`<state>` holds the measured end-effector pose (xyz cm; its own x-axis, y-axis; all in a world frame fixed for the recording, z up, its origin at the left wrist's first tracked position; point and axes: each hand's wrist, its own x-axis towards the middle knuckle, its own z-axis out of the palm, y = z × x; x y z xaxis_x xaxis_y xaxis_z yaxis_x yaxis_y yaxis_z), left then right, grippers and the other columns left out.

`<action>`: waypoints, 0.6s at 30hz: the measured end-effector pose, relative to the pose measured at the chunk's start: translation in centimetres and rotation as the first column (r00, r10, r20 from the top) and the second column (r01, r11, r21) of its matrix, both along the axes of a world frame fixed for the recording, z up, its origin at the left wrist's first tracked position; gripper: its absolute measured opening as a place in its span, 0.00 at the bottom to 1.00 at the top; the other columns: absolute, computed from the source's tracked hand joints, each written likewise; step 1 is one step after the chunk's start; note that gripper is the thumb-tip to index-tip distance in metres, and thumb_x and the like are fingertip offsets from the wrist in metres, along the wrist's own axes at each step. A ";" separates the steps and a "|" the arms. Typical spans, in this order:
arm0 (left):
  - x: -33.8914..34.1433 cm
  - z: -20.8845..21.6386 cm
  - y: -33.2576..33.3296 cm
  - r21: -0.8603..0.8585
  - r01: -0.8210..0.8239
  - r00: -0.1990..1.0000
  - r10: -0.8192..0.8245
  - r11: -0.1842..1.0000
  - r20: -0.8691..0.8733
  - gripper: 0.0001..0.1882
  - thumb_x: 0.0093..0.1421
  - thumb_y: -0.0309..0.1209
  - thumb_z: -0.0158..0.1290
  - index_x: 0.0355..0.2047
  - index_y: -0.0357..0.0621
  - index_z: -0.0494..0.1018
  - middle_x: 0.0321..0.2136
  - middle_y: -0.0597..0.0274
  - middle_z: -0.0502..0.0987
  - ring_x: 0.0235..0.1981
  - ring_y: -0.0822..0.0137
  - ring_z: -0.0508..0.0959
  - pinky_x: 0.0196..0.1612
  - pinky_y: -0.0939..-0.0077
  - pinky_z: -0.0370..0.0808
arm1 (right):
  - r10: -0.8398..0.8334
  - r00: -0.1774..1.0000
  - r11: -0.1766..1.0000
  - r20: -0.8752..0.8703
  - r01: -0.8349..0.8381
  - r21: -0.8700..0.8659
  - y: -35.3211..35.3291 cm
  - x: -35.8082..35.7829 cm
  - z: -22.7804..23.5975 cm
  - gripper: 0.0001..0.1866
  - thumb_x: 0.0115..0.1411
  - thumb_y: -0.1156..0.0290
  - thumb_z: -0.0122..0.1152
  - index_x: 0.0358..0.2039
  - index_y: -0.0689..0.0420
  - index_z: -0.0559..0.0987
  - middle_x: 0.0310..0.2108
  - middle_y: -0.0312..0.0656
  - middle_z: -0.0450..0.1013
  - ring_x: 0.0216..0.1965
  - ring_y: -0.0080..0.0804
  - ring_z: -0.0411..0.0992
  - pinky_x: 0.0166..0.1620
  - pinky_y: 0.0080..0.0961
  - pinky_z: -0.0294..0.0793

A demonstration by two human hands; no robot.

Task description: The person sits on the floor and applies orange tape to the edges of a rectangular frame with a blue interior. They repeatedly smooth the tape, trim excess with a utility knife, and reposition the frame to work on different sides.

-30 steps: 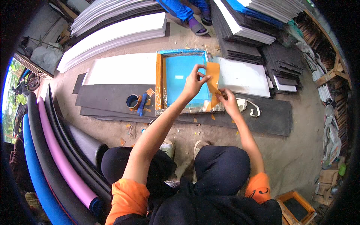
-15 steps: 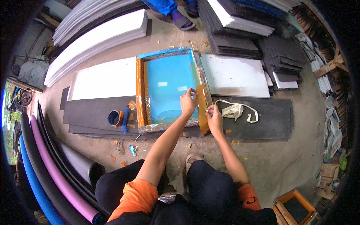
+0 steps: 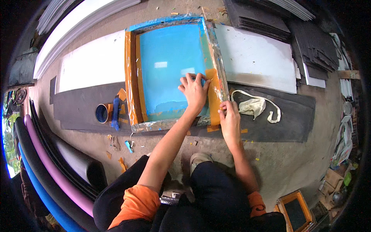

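Note:
A screen printing frame (image 3: 176,62) with blue mesh lies before me, its wooden rims smeared with paint. Along its right inner side runs a strip of brown tape (image 3: 213,96), which reaches over the near rim. My left hand (image 3: 194,92) is over the mesh, fingers bent and apart, fingertips at the tape's left edge. At the right rim, my right hand (image 3: 230,118) is closed, thumb and fingers together at the tape's right edge; their tips partly hide what they grip. A blue-stained cup (image 3: 102,113) and a blue-coated tool (image 3: 115,113) are left of the frame.
Under the frame are white foam sheets (image 3: 91,62) and dark sheets (image 3: 85,100). A cream cloth (image 3: 252,107) with a long strip lies at right. Foam rolls (image 3: 58,166) stand at lower left, sheet stacks (image 3: 262,21) at the back. A smaller frame (image 3: 295,210) is at lower right.
The view has shifted, so the frame appears larger and higher. My left fingers have spread more along the tape. The tape lies flatter, and my right hand stays by the right rim.

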<state>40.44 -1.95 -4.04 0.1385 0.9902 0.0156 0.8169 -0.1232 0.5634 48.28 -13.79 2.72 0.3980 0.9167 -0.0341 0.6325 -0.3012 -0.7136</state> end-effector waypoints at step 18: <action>-2.0 -0.6 -0.1 0.219 0.733 0.663 -0.602 0.644 -0.445 0.26 0.61 0.38 0.41 0.57 0.40 0.60 0.60 0.62 0.60 0.63 0.70 0.56 0.62 0.34 0.37 | 0.087 0.996 0.990 0.022 -0.085 -0.110 0.5 -0.2 -0.4 0.08 0.53 0.84 0.50 0.35 0.62 0.67 0.35 0.50 0.67 0.37 0.50 0.70 0.38 0.40 0.68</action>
